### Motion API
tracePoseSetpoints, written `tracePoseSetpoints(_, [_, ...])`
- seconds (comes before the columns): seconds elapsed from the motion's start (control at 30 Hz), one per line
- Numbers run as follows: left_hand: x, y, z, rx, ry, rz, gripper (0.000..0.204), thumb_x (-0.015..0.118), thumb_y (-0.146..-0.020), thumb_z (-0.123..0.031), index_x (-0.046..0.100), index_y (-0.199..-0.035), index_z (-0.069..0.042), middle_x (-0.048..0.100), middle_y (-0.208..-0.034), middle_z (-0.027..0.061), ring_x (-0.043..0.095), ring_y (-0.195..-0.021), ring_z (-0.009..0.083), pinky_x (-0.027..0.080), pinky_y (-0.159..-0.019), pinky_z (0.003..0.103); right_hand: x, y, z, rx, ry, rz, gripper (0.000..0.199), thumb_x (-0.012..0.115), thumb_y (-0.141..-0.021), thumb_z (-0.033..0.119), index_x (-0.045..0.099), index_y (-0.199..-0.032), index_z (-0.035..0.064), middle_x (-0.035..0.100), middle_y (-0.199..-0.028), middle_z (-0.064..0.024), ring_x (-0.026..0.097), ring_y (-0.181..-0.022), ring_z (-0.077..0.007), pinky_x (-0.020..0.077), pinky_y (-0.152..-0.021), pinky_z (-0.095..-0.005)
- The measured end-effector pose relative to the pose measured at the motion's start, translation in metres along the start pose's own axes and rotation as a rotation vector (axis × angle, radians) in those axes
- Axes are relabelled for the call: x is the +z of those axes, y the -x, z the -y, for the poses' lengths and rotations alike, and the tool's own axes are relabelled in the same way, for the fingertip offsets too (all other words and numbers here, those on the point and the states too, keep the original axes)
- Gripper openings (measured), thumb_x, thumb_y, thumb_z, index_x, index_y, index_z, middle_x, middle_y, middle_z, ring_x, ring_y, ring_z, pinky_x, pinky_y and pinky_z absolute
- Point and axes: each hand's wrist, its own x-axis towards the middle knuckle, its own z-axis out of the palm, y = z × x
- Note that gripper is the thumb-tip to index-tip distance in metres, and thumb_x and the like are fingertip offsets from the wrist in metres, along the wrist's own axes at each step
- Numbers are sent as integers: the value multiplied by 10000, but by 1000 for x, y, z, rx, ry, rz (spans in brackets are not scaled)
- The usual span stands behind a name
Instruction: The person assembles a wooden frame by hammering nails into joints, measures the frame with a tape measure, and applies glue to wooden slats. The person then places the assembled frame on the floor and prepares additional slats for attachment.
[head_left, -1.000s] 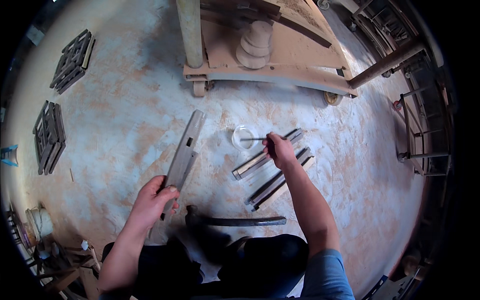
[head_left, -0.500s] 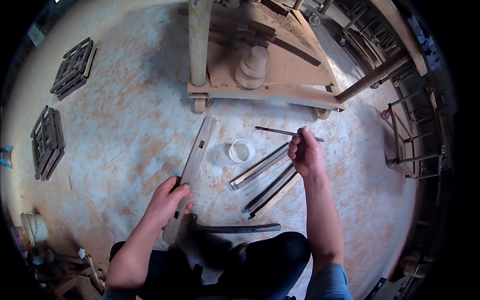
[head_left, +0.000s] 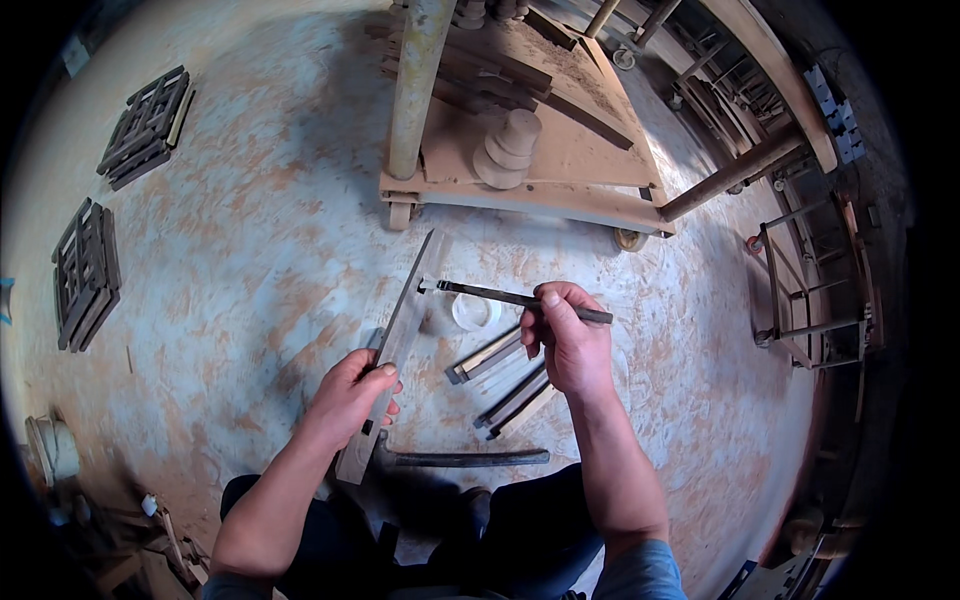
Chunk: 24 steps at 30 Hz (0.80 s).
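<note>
My left hand (head_left: 352, 400) is wrapped round a grey-brown wooden rail (head_left: 402, 335) with rectangular slots cut in it, slanting up and away from me. My right hand (head_left: 572, 335) pinches a thin dark stick (head_left: 492, 294), which points left. White paste shows at the stick's tip, right at the rail's far slot; whether the tip is inside it I cannot tell. Behind the stick stands a small white tub (head_left: 476, 325) on the floor. Two groups of wooden strips (head_left: 515, 405) lie beyond my right wrist.
A hammer (head_left: 470, 459) with a dark handle lies on the floor before my knees. Ahead stands a wheeled wooden cart (head_left: 450, 190) bearing stacked round pieces and boards. Stacked dark wooden frames (head_left: 88, 272) lie at the left. A metal rack (head_left: 815, 290) stands at the right.
My right hand has moved left and nearer, bringing the stick's tip to the rail's slot. The rail has turned slightly in my left hand. The view has shifted a little.
</note>
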Motion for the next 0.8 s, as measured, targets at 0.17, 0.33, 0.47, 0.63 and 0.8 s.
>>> tracePoseSetpoints(0.17, [-3,2,2,14,-11,7,303,531,-948,-198,529,-1161,18,626,-954,111,623,-720,165,523,-604,316,3,0,0,20,26,13,209,575,-967,196,603,-978,-11,646,-772,-77,598,-630,-126,472,-534,-253])
tracePoseSetpoints(0.33, [0,5,0,15,-9,19,302,530,-949,-199,529,-1157,20,625,-952,110,623,-718,164,521,-598,313,-3,-3,-10,8,39,5,214,626,-953,224,590,-979,15,640,-747,-104,601,-580,-159,462,-478,-263])
tracePoseSetpoints(0.47, [-1,5,3,40,-17,12,292,537,-947,-194,534,-1151,14,623,-954,109,623,-714,161,520,-596,312,-2,-3,-10,-6,91,1,229,633,-950,235,593,-970,11,639,-748,-101,599,-579,-153,460,-476,-254])
tracePoseSetpoints(0.63, [-1,2,10,128,-159,-60,308,579,-927,-205,562,-1140,17,635,-906,84,627,-736,139,512,-625,298,3,1,-5,18,142,3,232,586,-965,216,613,-1007,-10,656,-785,-59,598,-651,-99,461,-538,-229])
tracePoseSetpoints(0.8, [-1,-4,21,208,-329,-99,396,628,-893,-258,571,-1159,30,663,-837,82,631,-747,143,499,-684,314,6,2,-7,1,159,23,203,591,-961,192,625,-998,-5,662,-782,-52,600,-660,-90,464,-546,-227])
